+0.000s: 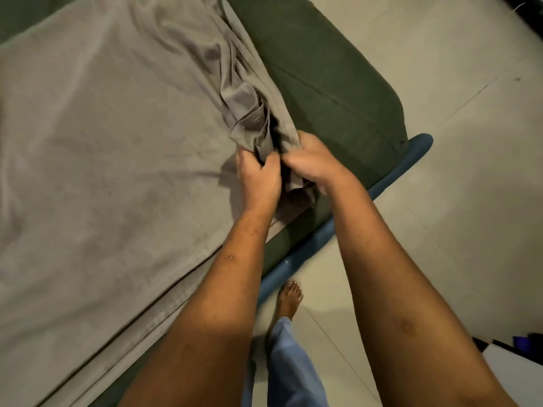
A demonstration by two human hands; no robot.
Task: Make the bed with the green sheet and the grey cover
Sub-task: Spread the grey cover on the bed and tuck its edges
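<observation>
Head view, from my remote seat: on the left I see the grey cover (102,142) spread over most of the bed, fairly flat with soft creases, its hemmed edge running diagonally toward the bottom left. Toward the middle it gathers into a bunched ridge that runs from the top down to the hands. The left hand (258,174) has its fingers curled into the bunched end of the cover; the right hand (314,160), just beside it and nearly touching, grips the same bunch from the other side. Below them a bare foot (289,298) and a light blue trouser leg (291,362) stand on the pale tiled floor (470,230) beside the bed. Right of the ridge the green sheet (323,77) lies uncovered over the mattress corner, with the blue bed frame (411,160) under its edge
</observation>
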